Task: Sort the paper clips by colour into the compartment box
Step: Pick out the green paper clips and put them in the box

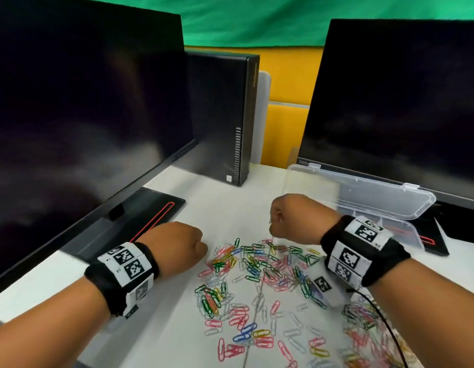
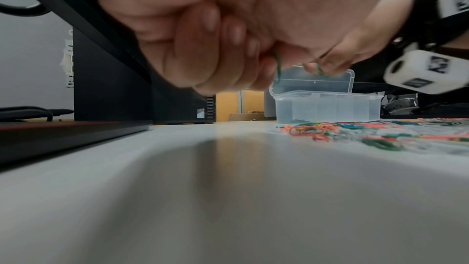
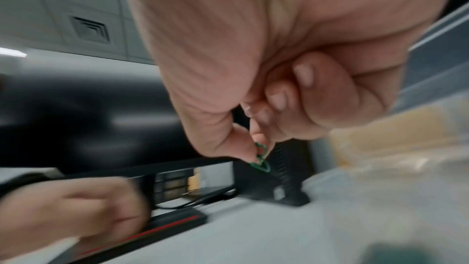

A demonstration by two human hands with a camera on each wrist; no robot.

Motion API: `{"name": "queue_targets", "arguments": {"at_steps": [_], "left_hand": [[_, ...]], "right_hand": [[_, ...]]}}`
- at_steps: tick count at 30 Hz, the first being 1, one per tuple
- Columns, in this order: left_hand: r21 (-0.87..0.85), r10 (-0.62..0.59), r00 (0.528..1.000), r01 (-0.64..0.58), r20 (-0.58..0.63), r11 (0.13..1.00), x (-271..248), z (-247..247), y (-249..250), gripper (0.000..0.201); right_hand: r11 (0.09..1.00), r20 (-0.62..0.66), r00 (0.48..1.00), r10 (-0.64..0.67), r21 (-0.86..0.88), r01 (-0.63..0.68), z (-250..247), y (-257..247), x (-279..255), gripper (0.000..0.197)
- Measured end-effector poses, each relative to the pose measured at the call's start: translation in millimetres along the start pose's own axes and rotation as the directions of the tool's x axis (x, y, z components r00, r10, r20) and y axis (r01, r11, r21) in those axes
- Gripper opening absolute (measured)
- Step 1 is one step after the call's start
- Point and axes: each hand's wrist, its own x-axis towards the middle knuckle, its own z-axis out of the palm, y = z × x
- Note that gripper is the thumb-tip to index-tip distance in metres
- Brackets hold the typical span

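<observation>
A white counter [image 1: 217, 208] is carrying two dark monitors and a black computer tower [image 1: 225, 115], with green and yellow panels behind. Mixed-colour paper clips [image 1: 257, 274] are lying scattered at lower centre, the clear compartment box [image 1: 363, 197] standing open at right. The wrist views are showing what the head view hides: the right hand [image 3: 253, 107] is pinching a green clip [image 3: 261, 160], and the left hand [image 2: 215, 47], curled, is gripping another green clip [image 2: 278, 67].
</observation>
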Motion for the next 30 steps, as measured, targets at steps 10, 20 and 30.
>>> {"name": "queue_targets", "arguments": {"at_steps": [10, 20, 30], "left_hand": [[-0.205, 0.142, 0.979, -0.171, -0.148, 0.964, -3.1, -0.4, -14.2, 0.045], [-0.9, 0.021, 0.997, 0.056, 0.073, 0.432, 69.5, -62.3, 74.7, 0.025], [-0.961, -0.111, 0.974, 0.214, 0.197, 0.173, 119.2, -56.2, 106.8, 0.028]], "right_hand": [[0.97, -0.014, 0.976, 0.217, 0.118, -0.214, -21.2, 64.2, 31.0, 0.038], [0.823, -0.111, 0.974, 0.196, 0.558, -0.102, -15.1, 88.0, 2.4, 0.026], [0.995, -0.047, 0.995, 0.093, 0.051, -0.09, -8.0, 68.8, 33.1, 0.011]]}}
